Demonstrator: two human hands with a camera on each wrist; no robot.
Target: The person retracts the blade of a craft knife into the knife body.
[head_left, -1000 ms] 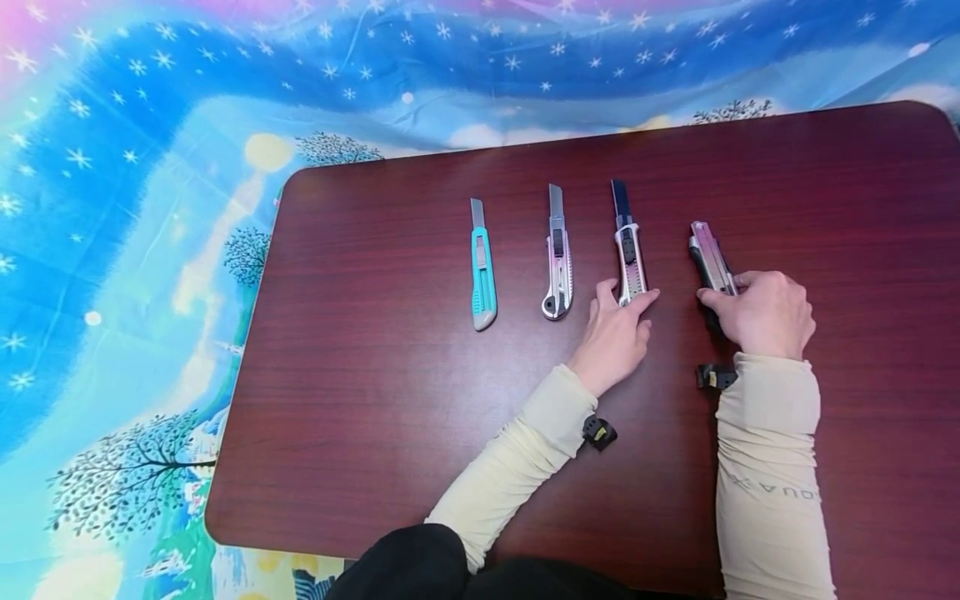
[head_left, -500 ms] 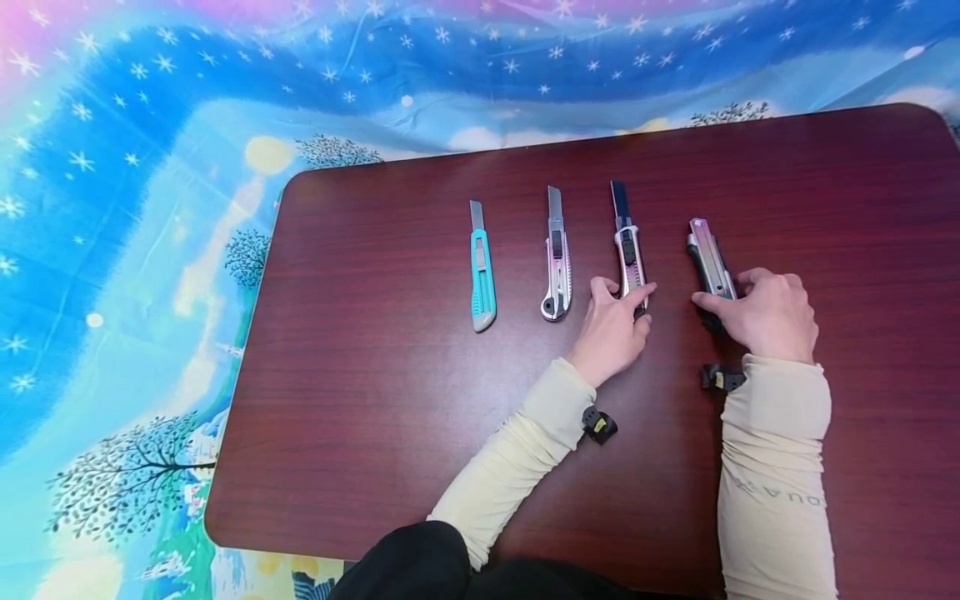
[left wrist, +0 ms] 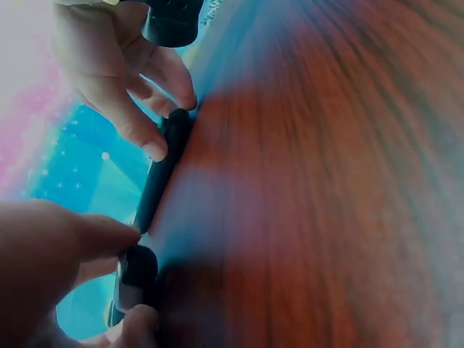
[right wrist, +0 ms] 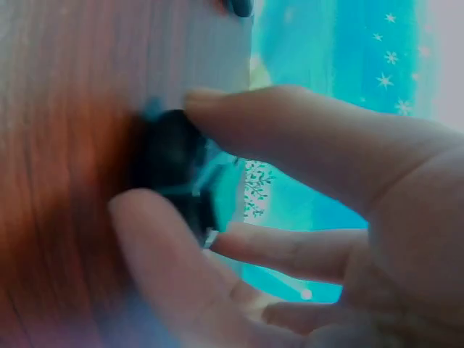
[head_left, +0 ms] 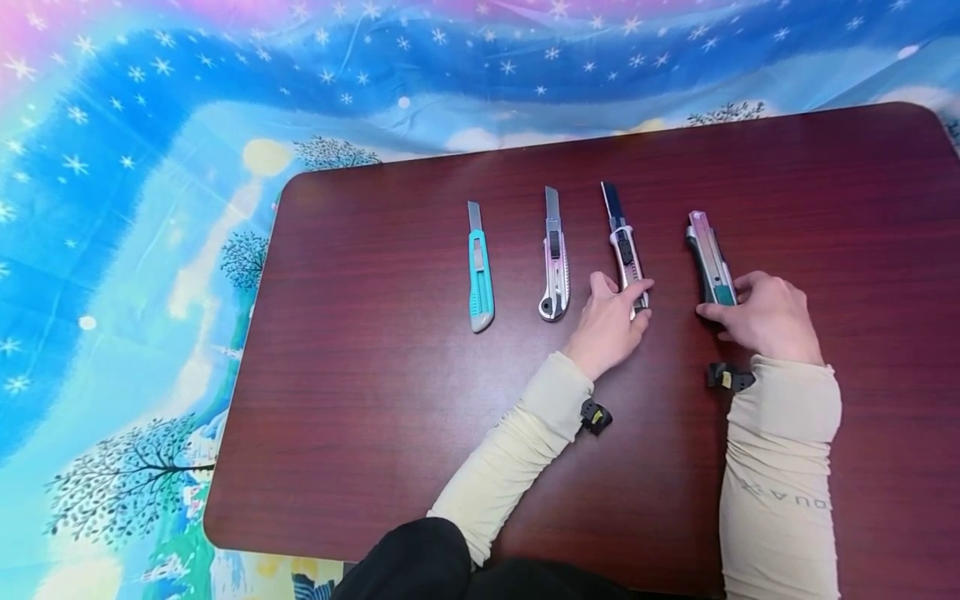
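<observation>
My left hand (head_left: 609, 327) pinches the rear end of a silver-and-white utility knife (head_left: 626, 250) with a dark blade extended, lying on the table. To its right, my right hand (head_left: 772, 315) holds the rear of a black-and-silver utility knife (head_left: 711, 258) with a green part near its tail; no blade shows past its tip. The right wrist view has thumb and fingers on either side of this knife's dark butt end (right wrist: 174, 156). In the left wrist view, both knives appear edge-on, the nearer dark end (left wrist: 138, 272) between my left fingers.
Left of my hands lie a silver utility knife (head_left: 555, 258) and a turquoise utility knife (head_left: 481, 279), both with blades out and pointing away. The dark red wooden table (head_left: 360, 400) has rounded corners. A blue snowflake-patterned cloth (head_left: 450, 58) hangs behind it.
The black-and-silver knife has shifted slightly away from me, and more of its green part shows. The blade tip of the knife in my left hand has swung a little left.
</observation>
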